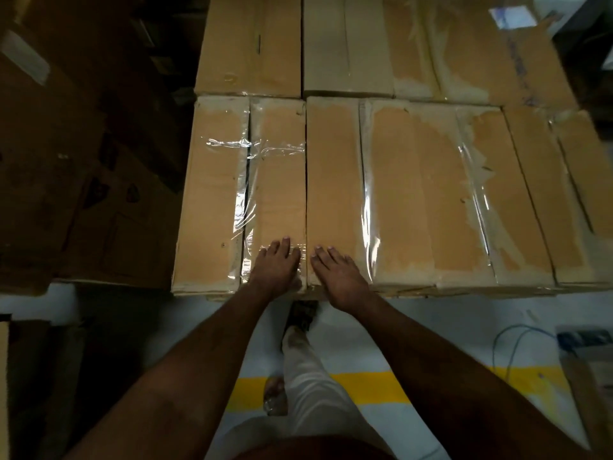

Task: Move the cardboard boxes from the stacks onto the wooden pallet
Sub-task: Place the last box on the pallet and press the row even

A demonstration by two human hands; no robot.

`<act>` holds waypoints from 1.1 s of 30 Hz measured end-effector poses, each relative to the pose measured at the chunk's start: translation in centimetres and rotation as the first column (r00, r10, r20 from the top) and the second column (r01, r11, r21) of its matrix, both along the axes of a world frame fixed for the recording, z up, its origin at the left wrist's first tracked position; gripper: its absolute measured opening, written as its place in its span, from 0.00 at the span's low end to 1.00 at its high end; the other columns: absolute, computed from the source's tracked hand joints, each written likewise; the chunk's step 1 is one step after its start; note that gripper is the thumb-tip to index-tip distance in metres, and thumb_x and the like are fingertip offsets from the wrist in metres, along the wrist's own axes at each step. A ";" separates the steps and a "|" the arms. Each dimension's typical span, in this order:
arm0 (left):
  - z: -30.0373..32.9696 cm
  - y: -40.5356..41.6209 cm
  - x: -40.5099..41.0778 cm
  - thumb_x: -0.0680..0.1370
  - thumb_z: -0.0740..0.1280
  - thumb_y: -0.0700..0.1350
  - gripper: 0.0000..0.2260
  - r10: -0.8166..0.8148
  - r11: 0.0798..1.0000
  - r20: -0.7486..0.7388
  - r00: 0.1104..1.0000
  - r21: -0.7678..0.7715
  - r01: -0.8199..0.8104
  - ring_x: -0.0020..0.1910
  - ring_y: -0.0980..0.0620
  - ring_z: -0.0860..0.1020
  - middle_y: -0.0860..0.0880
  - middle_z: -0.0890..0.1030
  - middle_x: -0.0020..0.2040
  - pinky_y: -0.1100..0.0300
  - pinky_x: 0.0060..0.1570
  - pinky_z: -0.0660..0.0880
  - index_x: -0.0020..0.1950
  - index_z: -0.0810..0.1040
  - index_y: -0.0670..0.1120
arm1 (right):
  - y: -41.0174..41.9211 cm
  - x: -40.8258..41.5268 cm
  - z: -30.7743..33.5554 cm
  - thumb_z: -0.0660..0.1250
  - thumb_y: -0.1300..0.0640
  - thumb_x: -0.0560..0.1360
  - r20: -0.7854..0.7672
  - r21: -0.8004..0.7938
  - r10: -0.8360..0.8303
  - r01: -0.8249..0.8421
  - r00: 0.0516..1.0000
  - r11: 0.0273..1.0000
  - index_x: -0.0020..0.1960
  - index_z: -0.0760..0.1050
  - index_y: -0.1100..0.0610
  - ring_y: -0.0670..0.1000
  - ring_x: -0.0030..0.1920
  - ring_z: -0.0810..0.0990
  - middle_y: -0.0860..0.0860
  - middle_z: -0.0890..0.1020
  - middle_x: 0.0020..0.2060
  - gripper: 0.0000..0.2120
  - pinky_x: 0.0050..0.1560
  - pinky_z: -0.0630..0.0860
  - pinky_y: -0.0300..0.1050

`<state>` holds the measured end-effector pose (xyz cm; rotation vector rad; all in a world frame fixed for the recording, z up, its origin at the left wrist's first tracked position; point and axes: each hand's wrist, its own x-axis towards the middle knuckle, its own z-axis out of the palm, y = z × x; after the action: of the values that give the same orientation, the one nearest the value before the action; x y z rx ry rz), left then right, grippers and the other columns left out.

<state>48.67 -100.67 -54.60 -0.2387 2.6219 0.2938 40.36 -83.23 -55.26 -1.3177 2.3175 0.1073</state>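
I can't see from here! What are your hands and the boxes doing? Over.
Left hand flat on left box. Right hand flat on neighbouring box. Nothing lifted. Blue cable on floor, right.

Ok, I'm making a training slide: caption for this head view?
Both hands, left hand and right hand, rest flat on adjacent taped cardboard boxes laid side by side.

Brown cardboard boxes laid flat in tight rows, sides touching, tops level. Seams sealed with wrinkled clear tape. Surface paper torn pale along tape edges. Pallet hidden beneath.
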 end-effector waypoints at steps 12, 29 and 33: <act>6.7 4.5 3.2 0.80 0.64 0.52 0.29 0.098 0.984 -0.122 0.988 0.158 -0.078 0.73 0.37 0.66 0.34 0.67 0.74 0.51 0.71 0.64 0.76 0.66 0.39 | 11.1 4.6 6.6 0.64 0.53 0.78 -0.094 -0.045 -0.144 0.140 0.985 0.989 0.79 0.56 0.53 0.57 0.77 0.57 0.54 0.55 0.80 0.33 0.72 0.59 0.63; 1.4 26.3 -11.4 0.73 0.70 0.60 0.42 -0.093 0.994 -0.125 0.988 0.050 0.100 0.79 0.35 0.53 0.37 0.55 0.80 0.39 0.75 0.54 0.80 0.58 0.43 | 26.3 -9.4 -0.8 0.76 0.54 0.67 -0.175 0.038 -0.354 0.366 0.919 0.930 0.77 0.62 0.52 0.62 0.75 0.64 0.60 0.64 0.76 0.42 0.68 0.61 0.69; -2.0 28.8 -15.2 0.70 0.63 0.70 0.46 -0.092 0.994 -0.148 0.985 -0.077 0.081 0.76 0.32 0.62 0.34 0.61 0.78 0.32 0.69 0.61 0.78 0.63 0.39 | 27.3 -12.7 -3.9 0.75 0.51 0.68 -0.214 -0.150 -0.258 0.229 0.942 0.962 0.76 0.66 0.50 0.62 0.75 0.65 0.58 0.66 0.76 0.38 0.70 0.60 0.69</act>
<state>33.52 -71.89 -56.56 -0.1294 2.7874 0.1965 27.67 -55.89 -59.12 -1.1111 2.7068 0.0390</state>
